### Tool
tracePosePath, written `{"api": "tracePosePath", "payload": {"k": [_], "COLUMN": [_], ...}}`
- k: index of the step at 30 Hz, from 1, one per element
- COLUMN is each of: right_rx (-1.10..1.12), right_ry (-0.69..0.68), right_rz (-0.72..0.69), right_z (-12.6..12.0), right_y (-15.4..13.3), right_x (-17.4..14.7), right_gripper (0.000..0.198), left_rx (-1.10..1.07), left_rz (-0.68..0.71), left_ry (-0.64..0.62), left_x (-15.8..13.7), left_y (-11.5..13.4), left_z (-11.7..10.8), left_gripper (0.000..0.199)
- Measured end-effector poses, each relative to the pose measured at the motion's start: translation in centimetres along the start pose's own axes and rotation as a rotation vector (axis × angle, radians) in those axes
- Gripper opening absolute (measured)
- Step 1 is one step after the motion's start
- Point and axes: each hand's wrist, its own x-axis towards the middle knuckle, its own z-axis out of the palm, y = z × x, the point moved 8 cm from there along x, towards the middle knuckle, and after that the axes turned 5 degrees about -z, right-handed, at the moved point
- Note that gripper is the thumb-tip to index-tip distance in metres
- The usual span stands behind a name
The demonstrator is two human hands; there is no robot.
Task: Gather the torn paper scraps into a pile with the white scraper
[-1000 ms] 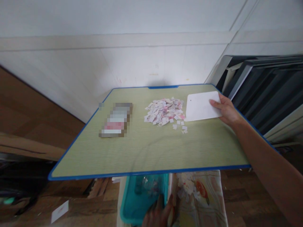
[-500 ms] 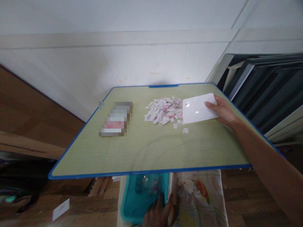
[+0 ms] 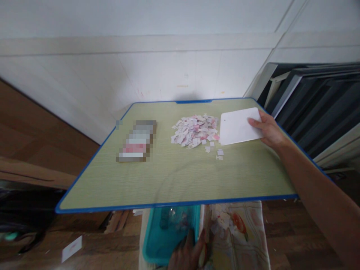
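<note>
My right hand (image 3: 268,129) grips a thin white plastic scraper (image 3: 239,125) by its right end, thumb on top. The scraper has rounded corners and a small hole, and is tilted at the right side of a heap of small paper pieces (image 3: 194,131). Most of the pieces are white, some pinkish. A few loose bits (image 3: 219,153) lie just in front of the heap. Low in the view, my left hand (image 3: 185,255) has its thumb and fingers on either side of the right rim of a teal plastic tray (image 3: 147,245), below the table edge. Its lower part is cut off.
The pale green table (image 3: 118,187) has a blue edge. On its left lies a blurred-out flat item (image 3: 136,140). Beneath, a patterned cloth (image 3: 242,247) bears more paper scraps (image 3: 222,217). Dark panels (image 3: 317,90) lean at the right; a paper card (image 3: 72,248) lies on the floor.
My right hand has drawn the scraper slightly right and up, leaving a small gap beside the heap. My left hand stays at the tray's rim.
</note>
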Motion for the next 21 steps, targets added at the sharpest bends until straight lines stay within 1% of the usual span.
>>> {"api": "tracePosePath", "payload": {"k": [2,4,7,9,14,16,21], "right_rx": [-0.015,-0.048,-0.081,-0.078,-0.054,-0.039,-0.017], "right_ry": [0.021,0.015,0.002,-0.007,-0.065,-0.057,0.034], "right_rz": [-0.015,-0.012,-0.014,-0.02,-0.008,-0.02,-0.078], "right_z": [0.0,0.4,1.1,1.6,2.7,2.6,1.4], "right_y": [0.0,0.1,0.3,0.3,0.5,0.3,0.0], "right_x": [0.0,0.0,-0.1,-0.2,-0.4,-0.4,0.0], "right_gripper": [0.032,0.03,0.028,0.028,0.03,0.03,0.031], "left_rx": [0.011,0.026,0.038,0.048,0.038,0.041,0.05], "left_rz": [-0.001,-0.002,-0.002,-0.004,-0.018,-0.008,0.016], "left_ry": [-0.011,-0.011,0.016,0.057,0.207,0.234,0.235], "left_x": [0.0,0.0,0.0,0.0,-0.3,-0.4,-0.5], "left_y": [0.0,0.1,0.1,0.1,-0.2,-0.2,-0.1], "left_z": [0.0,-0.1,0.0,0.0,-0.1,-0.2,-0.5], "left_gripper": [0.067,0.068,0.07,0.07,0.071,0.072,0.073]}}
